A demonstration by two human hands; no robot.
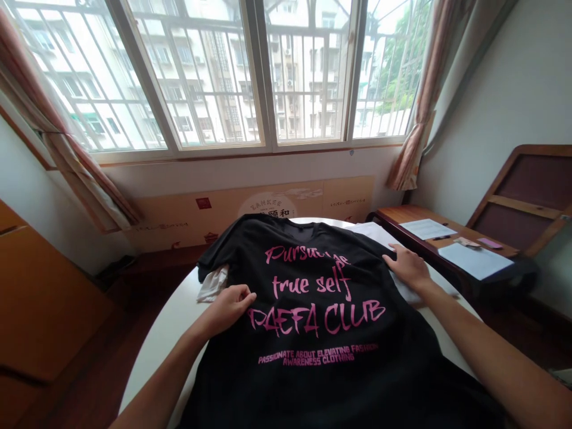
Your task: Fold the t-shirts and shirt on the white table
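A black T-shirt (pixel 313 333) with pink lettering lies spread over a round white table (pixel 154 345), its collar toward the window and its lower part toward me. My left hand (pixel 235 302) is closed, fingers curled together on the shirt's left side, apparently pinching the fabric. My right hand (pixel 407 266) rests at the shirt's right edge near the sleeve, thumb and fingers apart. Crumpled white cloth (pixel 213 285) shows from under the left sleeve. Part of a white item (pixel 370 232) sticks out beyond the right shoulder.
To the right, a wooden desk (pixel 500 253) bears paper sheets (pixel 473 260), a pen and small slips. A wooden-framed chair back (pixel 521 193) stands beyond it. Printed cardboard (pixel 165 214) leans under the barred window (pixel 304 71). An orange-brown cabinet (pixel 44 298) stands at the left.
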